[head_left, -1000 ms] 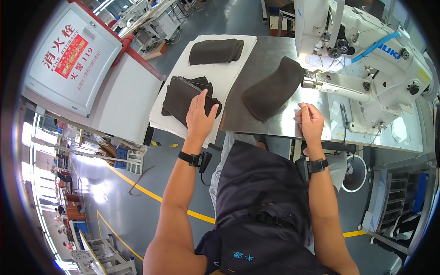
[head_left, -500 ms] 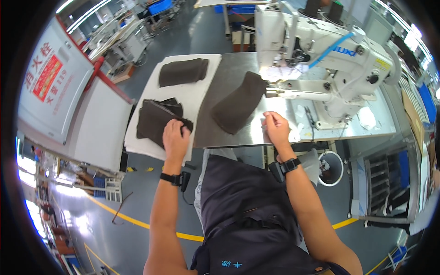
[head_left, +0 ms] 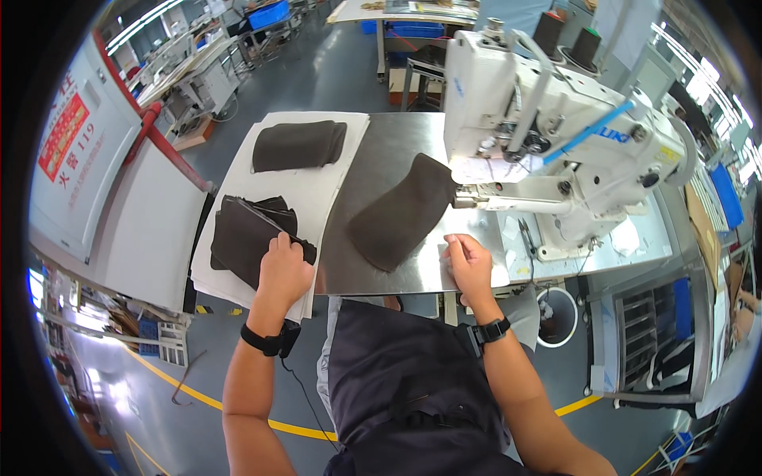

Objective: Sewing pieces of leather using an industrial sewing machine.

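My left hand (head_left: 285, 268) lies on a loose pile of dark brown cut panels (head_left: 238, 238), its fingers curled over the right edge of the upper ones. My right hand (head_left: 468, 266) is closed above the front of the metal tabletop, thumb against the fingers; whether anything small is between them is hidden. Between my hands, one curved dark brown panel (head_left: 401, 213) lies flat, its far right end at the tip of the sewing machine's (head_left: 556, 119) narrow arm. Farther back on the white sheets (head_left: 317, 186) sits a neater stack of brown panels (head_left: 298, 146).
Scissors-like tweezers (head_left: 526, 236) and a crumpled white scrap (head_left: 625, 238) lie by the machine base. Thread cones (head_left: 586, 46) stand above it. A white bin (head_left: 558, 317) is under the table's right side. A white cabinet (head_left: 103, 151) with a red pipe borders the left.
The view has shifted, so the table appears lower and farther left. My left hand's fingers have curled tighter at the pile's edge. My right hand stays near the front edge.
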Motion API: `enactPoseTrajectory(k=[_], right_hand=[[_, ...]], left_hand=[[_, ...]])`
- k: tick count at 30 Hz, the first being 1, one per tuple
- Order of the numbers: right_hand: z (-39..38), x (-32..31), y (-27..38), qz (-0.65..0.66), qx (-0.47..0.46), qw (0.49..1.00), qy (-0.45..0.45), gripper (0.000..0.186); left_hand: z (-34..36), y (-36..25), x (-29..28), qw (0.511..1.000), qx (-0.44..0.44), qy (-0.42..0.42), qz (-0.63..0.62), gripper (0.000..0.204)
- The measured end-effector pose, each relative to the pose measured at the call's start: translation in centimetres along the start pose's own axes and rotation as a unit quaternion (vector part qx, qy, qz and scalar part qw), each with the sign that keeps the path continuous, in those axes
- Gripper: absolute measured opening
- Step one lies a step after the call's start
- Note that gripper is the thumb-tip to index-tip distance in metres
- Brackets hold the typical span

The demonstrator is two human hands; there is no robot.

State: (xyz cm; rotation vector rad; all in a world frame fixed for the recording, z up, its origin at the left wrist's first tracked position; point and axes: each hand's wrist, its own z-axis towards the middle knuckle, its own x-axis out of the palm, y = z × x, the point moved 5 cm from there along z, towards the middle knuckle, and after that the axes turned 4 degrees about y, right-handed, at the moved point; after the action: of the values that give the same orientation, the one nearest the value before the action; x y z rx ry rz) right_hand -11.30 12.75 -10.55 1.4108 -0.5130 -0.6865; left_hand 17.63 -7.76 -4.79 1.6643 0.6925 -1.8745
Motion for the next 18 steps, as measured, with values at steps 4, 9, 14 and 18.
enactPoseTrajectory(k=[4,9,14,18], right_hand=[[-0.5,0.1,0.2,0.026,0.008,1.000,0.009,0.020],[-3.1,-0.6,8.1,-0.134,-0.078,0.979,0.129,0.011],[-4.7,-2.8,23.0,-0.177,-0.402,0.887,0.141,0.016],[-7.1,-5.5,30.4,-0.140,-0.582,0.794,0.101,0.021]], left_hand=[[0.4,-0.4,-1.4,1.000,0.014,0.027,-0.004,0.026],[1.0,-1.0,-0.8,0.998,0.009,0.047,0.026,0.025],[1.3,-1.6,-0.2,0.994,-0.002,0.101,0.040,0.029],[0.0,-1.4,-0.1,0.989,0.002,0.117,0.089,0.032]])
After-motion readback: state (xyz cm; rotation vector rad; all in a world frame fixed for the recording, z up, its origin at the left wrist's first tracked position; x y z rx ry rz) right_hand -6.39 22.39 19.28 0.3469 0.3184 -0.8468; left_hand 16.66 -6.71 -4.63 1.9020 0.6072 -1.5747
